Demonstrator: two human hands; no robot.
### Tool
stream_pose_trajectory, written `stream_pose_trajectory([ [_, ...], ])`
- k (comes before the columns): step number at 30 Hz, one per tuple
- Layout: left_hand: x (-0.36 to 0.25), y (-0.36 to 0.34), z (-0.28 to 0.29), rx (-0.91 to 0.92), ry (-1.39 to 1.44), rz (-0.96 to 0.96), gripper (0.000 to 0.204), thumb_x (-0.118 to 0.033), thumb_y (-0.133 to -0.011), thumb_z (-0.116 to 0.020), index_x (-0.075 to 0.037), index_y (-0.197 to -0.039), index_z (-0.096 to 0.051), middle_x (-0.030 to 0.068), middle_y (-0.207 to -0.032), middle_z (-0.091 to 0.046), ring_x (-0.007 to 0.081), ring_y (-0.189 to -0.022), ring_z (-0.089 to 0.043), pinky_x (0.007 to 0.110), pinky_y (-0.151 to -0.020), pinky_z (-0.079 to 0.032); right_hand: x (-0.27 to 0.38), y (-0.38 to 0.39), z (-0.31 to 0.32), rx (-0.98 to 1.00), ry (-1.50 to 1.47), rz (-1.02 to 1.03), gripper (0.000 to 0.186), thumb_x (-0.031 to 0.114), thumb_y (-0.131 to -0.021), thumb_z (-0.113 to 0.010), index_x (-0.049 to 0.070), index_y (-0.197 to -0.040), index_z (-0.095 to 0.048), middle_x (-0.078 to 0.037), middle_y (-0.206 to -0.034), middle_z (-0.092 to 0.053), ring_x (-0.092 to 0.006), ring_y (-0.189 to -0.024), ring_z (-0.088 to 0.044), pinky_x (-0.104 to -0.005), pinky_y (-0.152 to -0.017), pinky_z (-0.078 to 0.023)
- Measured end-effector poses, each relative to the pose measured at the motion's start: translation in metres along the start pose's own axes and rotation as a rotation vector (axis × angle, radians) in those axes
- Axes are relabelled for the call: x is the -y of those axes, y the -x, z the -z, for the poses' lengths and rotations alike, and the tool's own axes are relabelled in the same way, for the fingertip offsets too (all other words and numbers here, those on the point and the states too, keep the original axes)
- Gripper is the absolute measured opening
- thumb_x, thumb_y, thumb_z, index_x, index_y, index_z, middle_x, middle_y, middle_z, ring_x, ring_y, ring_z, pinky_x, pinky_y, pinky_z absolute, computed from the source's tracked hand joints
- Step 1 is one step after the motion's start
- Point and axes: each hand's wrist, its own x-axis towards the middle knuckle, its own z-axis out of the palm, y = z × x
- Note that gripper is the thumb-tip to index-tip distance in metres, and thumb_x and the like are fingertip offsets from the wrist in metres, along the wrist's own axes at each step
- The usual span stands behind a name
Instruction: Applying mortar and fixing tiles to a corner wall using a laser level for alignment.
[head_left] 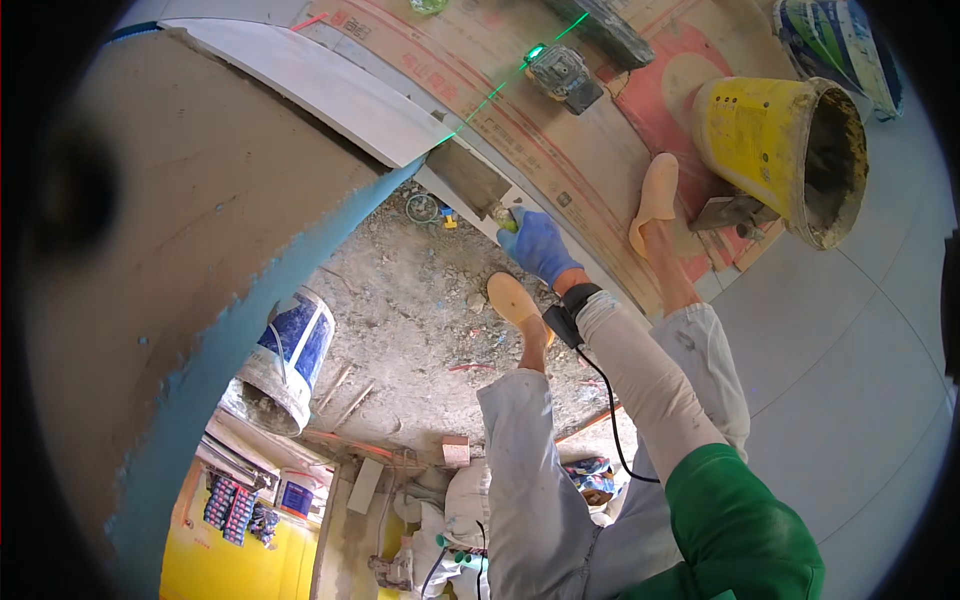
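Note:
My right hand (540,246), in a blue glove, is closed around the greenish handle (508,218) of a trowel. The trowel's flat blade (462,178), grey with mortar, is over a light strip at the edge of the cardboard-covered floor. A large panel (190,190) fills the left side close to me, its face coated in brown mortar and its edge blue. Beyond that panel, a white slab (310,88) has its corner near the trowel blade. My left hand is not in view.
A laser level (563,76) casts a green line across the cardboard (460,60). A mortar-stained yellow bucket (755,135) lies tipped at right. My sandalled feet straddle the rubble edge (420,300). A blue-and-white bucket (290,355) stands at left, with a brick (456,451) behind.

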Motion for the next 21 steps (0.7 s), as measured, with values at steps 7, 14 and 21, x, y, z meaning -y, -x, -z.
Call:
stream_pose_trajectory([
  [7,0.006,0.003,0.012,-0.043,-0.160,-0.064,0.032,-0.025,-0.104,-0.057,0.004,-0.119,-0.060,0.0207,-0.113,-0.065,0.0344,-0.097,-0.065,0.042,-0.079,-0.053,0.027,0.037,0.020,-0.033,-0.083,0.014,0.024,0.021,-0.088,-0.063,0.000,-0.100,-0.063,-0.029,-0.085,-0.067,-0.0474,-0.085,-0.065,-0.0520,-0.076,-0.052],
  [14,0.019,0.006,0.023,-0.100,-0.315,-0.109,0.034,-0.024,-0.104,-0.057,0.004,-0.122,-0.059,0.0215,-0.117,-0.064,0.0347,-0.100,-0.064,0.043,-0.081,-0.053,0.041,0.063,0.046,-0.073,-0.066,0.093,0.024,0.021,-0.088,-0.063,0.001,-0.102,-0.062,-0.028,-0.085,-0.067,-0.0473,-0.084,-0.065,-0.0514,-0.073,-0.052],
  [21,0.055,0.014,0.023,-0.185,-0.463,-0.187,0.035,-0.023,-0.104,-0.056,0.005,-0.125,-0.058,0.0223,-0.120,-0.063,0.0361,-0.103,-0.064,0.044,-0.084,-0.052,0.076,0.084,0.065,-0.096,-0.040,0.210,0.027,0.021,-0.087,-0.063,0.001,-0.106,-0.061,-0.025,-0.089,-0.067,-0.0453,-0.084,-0.065,-0.0513,-0.073,-0.051],
])
